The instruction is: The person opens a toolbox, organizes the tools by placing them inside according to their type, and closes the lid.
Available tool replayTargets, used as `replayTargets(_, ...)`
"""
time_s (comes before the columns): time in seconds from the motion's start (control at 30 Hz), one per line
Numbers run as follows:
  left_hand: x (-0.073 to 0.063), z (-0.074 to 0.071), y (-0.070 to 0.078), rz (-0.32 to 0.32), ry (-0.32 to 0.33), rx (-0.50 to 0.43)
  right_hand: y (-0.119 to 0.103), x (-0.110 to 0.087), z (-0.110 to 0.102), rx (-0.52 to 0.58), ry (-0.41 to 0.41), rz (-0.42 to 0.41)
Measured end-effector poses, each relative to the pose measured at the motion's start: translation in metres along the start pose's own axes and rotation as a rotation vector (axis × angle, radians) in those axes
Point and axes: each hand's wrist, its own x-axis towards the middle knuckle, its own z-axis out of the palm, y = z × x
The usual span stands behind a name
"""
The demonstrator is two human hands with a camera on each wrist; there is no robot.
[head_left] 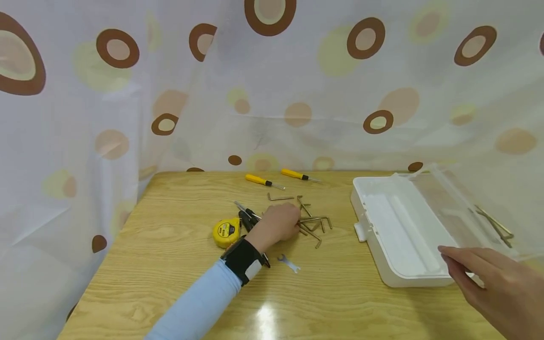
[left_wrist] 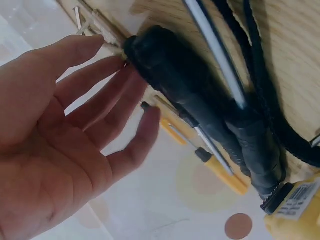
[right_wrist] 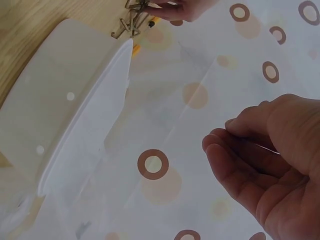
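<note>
At four o'clock in the head view, nearest me, my right hand (head_left: pixel 493 276) hangs by the white box (head_left: pixel 384 222), thumb and fingertips close together, nothing visible between them. A careless swing could knock its raised clear lid (head_left: pixel 461 208).

Farther out, my left hand (head_left: pixel 280 221) reaches into the hex keys (head_left: pixel 314 218), fingers loosely bent. The left wrist view shows thumb and forefinger tips apart beside the key ends, but I cannot tell whether they grip one. Taking that hand as clock centre, the small wrench (head_left: pixel 289 263) lies at six and the tape measure (head_left: pixel 226 232) near nine. The black-handled tools (head_left: pixel 245 220) sit so close that I might snag a handle instead. Because the keys cross one another, lifting one could drag its neighbours and scatter them.

The keys lie mostly at three o'clock, just beyond my fingertips: thin, dull brass-coloured rods with short bent ends, heaped at odd angles. One lies apart at twelve; past it are two yellow-handled screwdrivers (head_left: pixel 257 179).
</note>
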Motion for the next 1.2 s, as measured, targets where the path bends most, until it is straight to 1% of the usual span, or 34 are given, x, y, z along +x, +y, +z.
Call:
replayTargets(0.07, -0.004, 0.000, 0.002, 0.009, 0.021, -0.004, -0.001, 0.000, 0.000, 0.001, -0.005, 0.000)
replayTargets(0.13, -0.008, 0.000, 0.003, 0.011, 0.050, -0.013, -0.002, 0.000, 0.000, 0.013, -0.010, 0.019)
replayTargets(0.23, -0.012, 0.002, 0.003, -0.009, 0.092, -0.035, -0.003, -0.001, 0.002, 0.035, -0.009, 0.036)
replayTargets(0.33, -0.013, 0.004, 0.002, -0.036, 0.127, -0.090, -0.003, -0.003, 0.005, 0.058, 0.000, 0.035)
replayTargets(0.43, -0.013, 0.005, 0.001, -0.059, 0.138, -0.167, -0.003, -0.005, 0.006, 0.058, 0.001, 0.034)
replayTargets(0.53, -0.014, 0.003, 0.002, -0.065, 0.167, -0.230, -0.002, -0.006, 0.006, 0.053, -0.005, 0.028)
replayTargets(0.57, -0.015, 0.002, 0.003, -0.060, 0.184, -0.233, -0.001, -0.006, 0.007, 0.047, -0.008, 0.025)
replayTargets(0.63, -0.015, 0.001, 0.003, -0.039, 0.240, -0.216, 0.000, -0.006, 0.007, 0.049, -0.007, 0.016)
replayTargets(0.77, -0.013, -0.002, 0.003, 0.025, 0.355, -0.159, 0.001, -0.005, 0.008, 0.079, 0.003, 0.011)
replayTargets(0.83, -0.013, -0.003, 0.002, 0.050, 0.389, -0.209, -0.001, -0.005, 0.008, 0.094, 0.006, 0.006)
replayTargets(0.93, -0.015, -0.004, 0.002, 0.057, 0.410, -0.370, -0.003, -0.003, 0.010, 0.121, 0.028, -0.022)
replayTargets(1.03, -0.021, -0.010, 0.005, 0.014, 0.435, -0.583, -0.008, 0.001, 0.012, 0.136, 0.061, -0.062)
replayTargets(1.13, -0.030, -0.020, 0.013, -0.013, 0.452, -0.819, -0.015, 0.009, 0.013, 0.149, 0.087, -0.092)
replayTargets(1.2, -0.038, -0.026, 0.021, -0.005, 0.430, -0.992, -0.021, 0.017, 0.013, 0.163, 0.107, -0.126)
